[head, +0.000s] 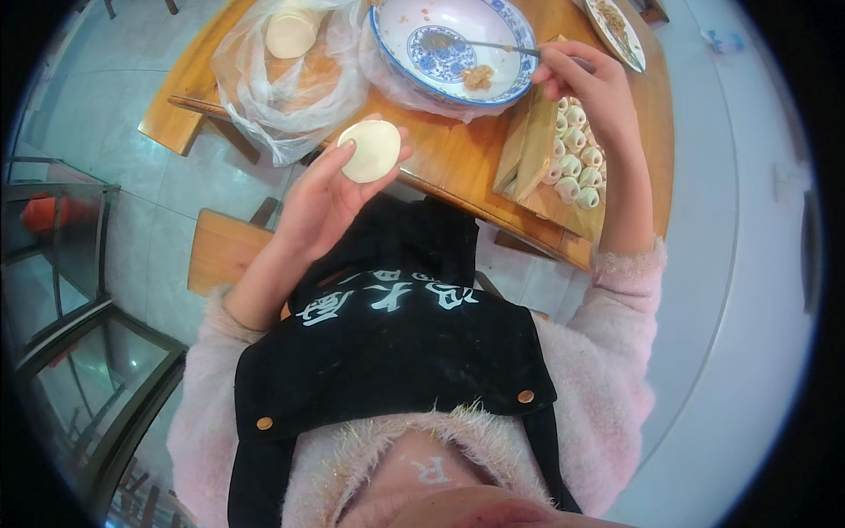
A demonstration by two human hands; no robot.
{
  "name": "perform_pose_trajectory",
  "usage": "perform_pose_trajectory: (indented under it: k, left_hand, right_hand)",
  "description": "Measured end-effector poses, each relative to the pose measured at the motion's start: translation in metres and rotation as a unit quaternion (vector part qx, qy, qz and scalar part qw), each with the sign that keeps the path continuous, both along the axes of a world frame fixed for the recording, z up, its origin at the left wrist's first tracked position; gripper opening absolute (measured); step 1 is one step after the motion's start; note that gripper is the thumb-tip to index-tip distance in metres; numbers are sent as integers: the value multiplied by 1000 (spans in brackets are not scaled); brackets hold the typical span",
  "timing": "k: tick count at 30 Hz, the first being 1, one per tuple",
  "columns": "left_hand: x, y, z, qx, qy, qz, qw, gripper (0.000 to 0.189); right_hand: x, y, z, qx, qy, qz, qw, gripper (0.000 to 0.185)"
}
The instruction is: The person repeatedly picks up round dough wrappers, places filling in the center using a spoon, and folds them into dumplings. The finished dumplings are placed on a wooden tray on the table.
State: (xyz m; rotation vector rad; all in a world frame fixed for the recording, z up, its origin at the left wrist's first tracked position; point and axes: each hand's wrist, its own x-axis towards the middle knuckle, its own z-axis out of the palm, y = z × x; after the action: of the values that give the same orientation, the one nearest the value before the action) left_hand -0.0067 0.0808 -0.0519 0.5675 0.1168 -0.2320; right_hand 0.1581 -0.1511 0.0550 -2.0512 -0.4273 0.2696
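A round dough wrapper (371, 152) lies across the fingers of my left hand (330, 191), its thumb pressing on the near edge. My right hand (581, 79) grips the dark handle of a metal spoon (485, 45) over a blue-and-white porcelain bowl (515, 72). The spoon's head is inside the bowl, above its patterned centre. A small lump of minced filling (477, 77) rests on the bowl's inner side. At the upper left, a stack of round wrappers (291, 34) sits in an open clear plastic bag (290, 112). Folded dumplings (574, 152) stand in rows on a wooden tray (521, 158), partly behind my right forearm.
An oval plate (634, 56) with food remains lies at the upper right of the wooden table (449, 178). Wooden stools (228, 247) stand at and below the table's left side. A metal-framed glass structure (105, 330) is at the far left, and a wall runs along the right.
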Motion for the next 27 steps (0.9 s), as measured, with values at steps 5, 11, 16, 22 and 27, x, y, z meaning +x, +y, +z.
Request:
perform_pose_trajectory:
  k: [5, 11, 16, 22, 27]
  left_hand:
    - [5, 0, 1, -10, 3, -13, 1000, 45]
    - [11, -7, -2, -59, 32, -25, 997, 45]
    - [15, -10, -1, -56, 33, -33, 997, 48]
    - [16, -13, -1, -70, 57, -22, 996, 44]
    - [16, -16, -1, -59, 67, -14, 996, 45]
  right_hand:
    - [-11, -16, 0, 88, -91, -103, 987, 23]
    - [-24, -29, -10, 89, -218, 4, 972, 17]
    - [-25, -32, -21, 29, -251, 51, 966, 13]
    - [-31, -34, -27, -1, -212, 65, 975, 18]
    - [-38, -36, -28, -18, -202, 75, 976, 18]
